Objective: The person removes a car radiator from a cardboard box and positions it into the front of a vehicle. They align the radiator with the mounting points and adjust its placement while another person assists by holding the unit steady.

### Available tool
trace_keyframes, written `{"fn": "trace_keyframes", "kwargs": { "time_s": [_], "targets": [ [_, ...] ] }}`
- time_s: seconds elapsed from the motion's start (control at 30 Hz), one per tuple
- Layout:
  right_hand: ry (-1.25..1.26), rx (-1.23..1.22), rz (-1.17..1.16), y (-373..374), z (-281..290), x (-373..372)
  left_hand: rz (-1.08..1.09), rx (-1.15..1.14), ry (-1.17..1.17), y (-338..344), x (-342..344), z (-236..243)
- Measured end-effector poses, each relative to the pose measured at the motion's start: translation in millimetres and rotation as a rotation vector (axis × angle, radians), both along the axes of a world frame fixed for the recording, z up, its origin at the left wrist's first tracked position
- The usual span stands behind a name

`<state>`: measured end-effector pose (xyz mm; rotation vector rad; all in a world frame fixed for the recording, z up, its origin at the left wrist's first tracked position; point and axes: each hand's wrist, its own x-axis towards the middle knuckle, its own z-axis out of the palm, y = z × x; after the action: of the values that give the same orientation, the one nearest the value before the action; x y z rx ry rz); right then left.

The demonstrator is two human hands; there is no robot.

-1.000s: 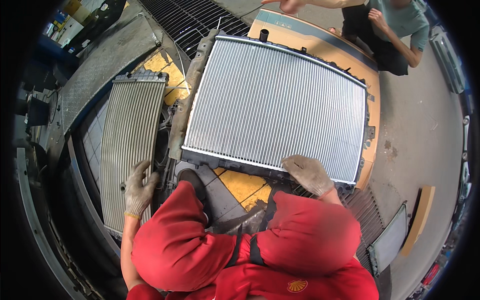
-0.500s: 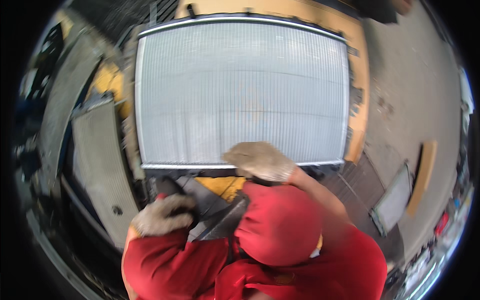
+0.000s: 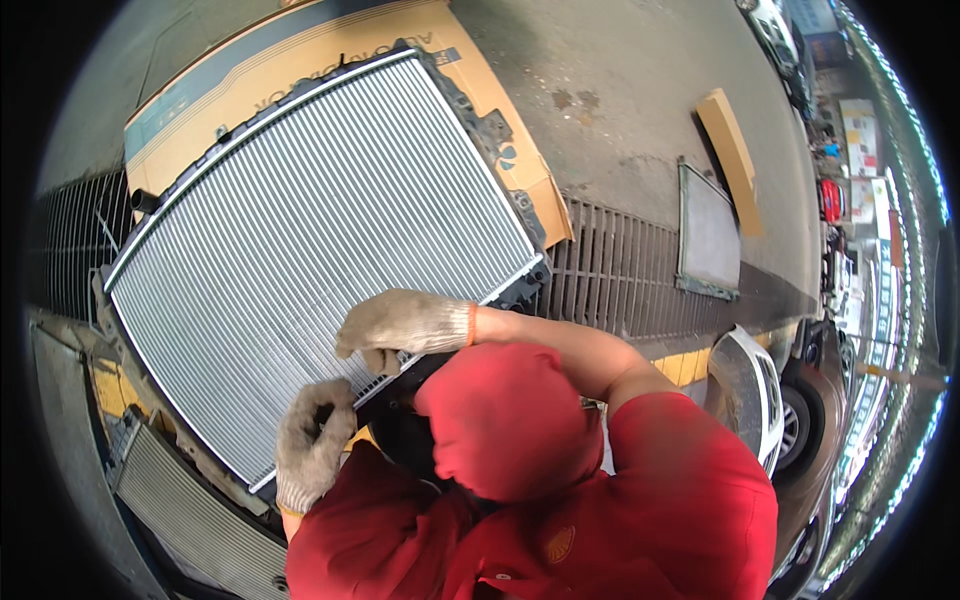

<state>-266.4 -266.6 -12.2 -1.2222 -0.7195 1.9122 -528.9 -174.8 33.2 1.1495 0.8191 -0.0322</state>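
Observation:
A large silver radiator (image 3: pixel 320 220) with fine parallel fins and black end tanks lies flat before me. Both my hands wear off-white knit gloves and meet close together at its near edge. My left hand (image 3: pixel 305 455) has its fingers curled toward the thumb in a ring, fingertips at the radiator's edge; whatever they may pinch is too small to make out. Bent over the near rim, my right hand (image 3: pixel 405 325) has fingers and thumb drawn together against the fins. What it grips, if anything, is hidden beneath the glove. A short dark toothed strip (image 3: pixel 372 388) shows between the hands.
Flattened cardboard (image 3: pixel 500 130) lies under the radiator. An older radiator (image 3: pixel 195 505) leans at lower left. To the right are a floor grating (image 3: pixel 620 265), a thin framed panel (image 3: pixel 710 235), a long cardboard box (image 3: pixel 730 160) and a parked car (image 3: pixel 800 430).
The view has turned, so the radiator now appears slanted. My left hand has come from a dark object with a red part to the radiator's near edge, closer to my right hand.

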Motion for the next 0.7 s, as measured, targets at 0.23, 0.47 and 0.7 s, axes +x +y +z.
{"fn": "trace_keyframes", "kwargs": {
  "time_s": [0.23, 0.47, 0.7],
  "targets": [
    [-0.22, -0.388, -0.019, -114.1, 51.3, 34.0, -0.039, -0.035, -0.211, -3.1, 87.4, -7.9],
    [-0.292, -0.347, -0.178, -228.9, 116.3, 54.9, -0.196, -0.07, -0.252, -17.6, 122.8, -26.3],
    [-0.28, -0.381, -0.571, -294.8, 67.4, 120.9, -0.496, 0.053, -0.164, -4.7, 161.5, -17.0]
  ]
}}
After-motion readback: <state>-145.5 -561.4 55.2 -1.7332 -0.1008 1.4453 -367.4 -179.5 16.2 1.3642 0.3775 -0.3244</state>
